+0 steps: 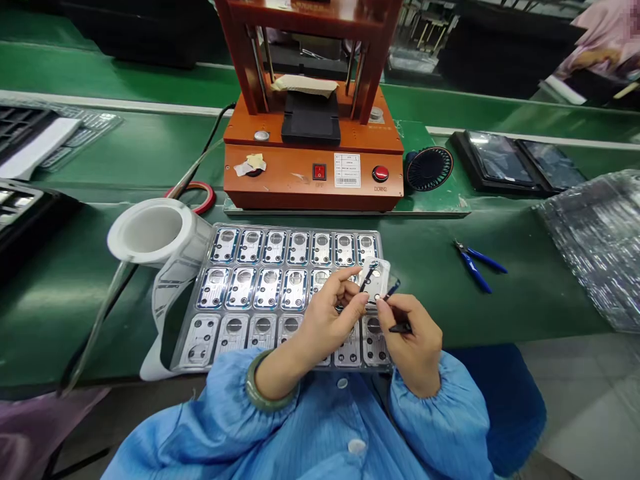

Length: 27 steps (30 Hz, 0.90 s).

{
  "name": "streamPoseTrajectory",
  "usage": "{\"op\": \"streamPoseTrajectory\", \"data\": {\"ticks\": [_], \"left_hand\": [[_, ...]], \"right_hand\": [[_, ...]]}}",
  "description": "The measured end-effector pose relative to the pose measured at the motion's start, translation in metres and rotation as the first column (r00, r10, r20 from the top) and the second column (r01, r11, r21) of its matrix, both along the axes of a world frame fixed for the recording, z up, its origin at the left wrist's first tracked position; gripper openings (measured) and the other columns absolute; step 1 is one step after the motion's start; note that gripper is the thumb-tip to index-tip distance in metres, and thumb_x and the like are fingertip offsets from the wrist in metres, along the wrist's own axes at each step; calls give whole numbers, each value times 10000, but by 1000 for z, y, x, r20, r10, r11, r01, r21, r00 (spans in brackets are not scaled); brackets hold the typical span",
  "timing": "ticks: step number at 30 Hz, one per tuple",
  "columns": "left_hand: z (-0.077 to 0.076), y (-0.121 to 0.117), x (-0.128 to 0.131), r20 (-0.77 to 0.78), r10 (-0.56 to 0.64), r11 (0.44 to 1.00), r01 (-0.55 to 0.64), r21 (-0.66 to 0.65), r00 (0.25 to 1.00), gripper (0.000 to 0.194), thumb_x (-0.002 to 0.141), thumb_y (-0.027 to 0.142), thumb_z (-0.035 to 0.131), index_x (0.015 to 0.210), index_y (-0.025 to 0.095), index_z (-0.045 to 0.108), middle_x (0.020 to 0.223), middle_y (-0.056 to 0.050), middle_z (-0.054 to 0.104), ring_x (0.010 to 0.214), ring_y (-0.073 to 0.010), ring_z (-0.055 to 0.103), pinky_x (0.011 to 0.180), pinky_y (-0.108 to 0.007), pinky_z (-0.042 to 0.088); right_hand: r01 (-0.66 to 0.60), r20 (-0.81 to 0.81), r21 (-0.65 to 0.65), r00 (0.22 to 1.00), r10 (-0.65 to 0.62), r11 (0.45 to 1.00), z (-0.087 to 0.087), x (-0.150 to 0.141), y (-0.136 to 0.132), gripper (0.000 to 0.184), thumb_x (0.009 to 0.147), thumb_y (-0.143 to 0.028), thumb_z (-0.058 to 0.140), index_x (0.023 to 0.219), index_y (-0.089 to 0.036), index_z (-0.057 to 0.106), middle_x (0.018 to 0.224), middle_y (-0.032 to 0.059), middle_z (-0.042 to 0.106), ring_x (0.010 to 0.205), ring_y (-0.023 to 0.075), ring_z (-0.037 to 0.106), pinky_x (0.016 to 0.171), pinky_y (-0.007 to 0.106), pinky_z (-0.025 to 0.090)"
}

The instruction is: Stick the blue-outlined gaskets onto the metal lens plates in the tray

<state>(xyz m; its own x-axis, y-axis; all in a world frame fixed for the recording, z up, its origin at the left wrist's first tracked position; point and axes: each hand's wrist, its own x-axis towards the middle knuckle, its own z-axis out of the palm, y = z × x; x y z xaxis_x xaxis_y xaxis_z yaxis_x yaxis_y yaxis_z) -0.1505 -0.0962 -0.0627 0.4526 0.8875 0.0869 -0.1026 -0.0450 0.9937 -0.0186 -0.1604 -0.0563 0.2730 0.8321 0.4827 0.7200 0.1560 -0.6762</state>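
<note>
My left hand (336, 310) is closed on the edge of a small whitish panel (379, 275) with rounded corners and a dark strip along one side. Close beside it, my right hand (414, 340) pinches a thin clear strip with a dark blue edge (394, 288). A black pointed tool (400, 328) also sticks out from the right hand's fingers; its kind is unclear. Both hands are over the right part of a clear plastic tray (203, 333), where rows of similar silver panels (270, 288) lie in pockets. The hands and forearms hide several pockets.
An orange press (280, 177) stands behind the tray. Left of the tray are a white label roll (145, 230) and a red tape ring (207, 200). Blue-handled cutters (475, 267), a small black fan (430, 169) and stacked clear trays (605, 247) are at the right.
</note>
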Motion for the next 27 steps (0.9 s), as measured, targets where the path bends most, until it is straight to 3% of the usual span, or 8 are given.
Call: {"op": "streamPoseTrajectory", "data": {"ticks": [4,13,27], "left_hand": [[0,1,-1,6,33,999,-33,0,999,320,900,230,520,1213,190,467,752,28,529,669,-101,608,632,-233,509],[-5,1,0,32,15,1000,-15,-13,999,330,909,251,502,1231,190,460,775,22,540,688,-109,637,700,-259,545],[-3,-1,-2,-35,91,992,-94,-79,995,277,890,336,530,1119,180,535,714,8,622,637,-124,629,651,-256,519]], "right_hand": [[-74,39,-6,997,74,997,-1,1,5,48,877,-127,578,885,-174,578,750,-6,606,618,93,559,597,210,451],[-93,96,49,991,88,994,-1,3,5,76,875,-116,580,902,-186,573,760,1,621,638,106,587,605,214,473],[-136,116,87,985,125,987,1,0,7,92,879,-109,573,910,-195,577,759,7,649,653,122,624,620,222,506]]}}
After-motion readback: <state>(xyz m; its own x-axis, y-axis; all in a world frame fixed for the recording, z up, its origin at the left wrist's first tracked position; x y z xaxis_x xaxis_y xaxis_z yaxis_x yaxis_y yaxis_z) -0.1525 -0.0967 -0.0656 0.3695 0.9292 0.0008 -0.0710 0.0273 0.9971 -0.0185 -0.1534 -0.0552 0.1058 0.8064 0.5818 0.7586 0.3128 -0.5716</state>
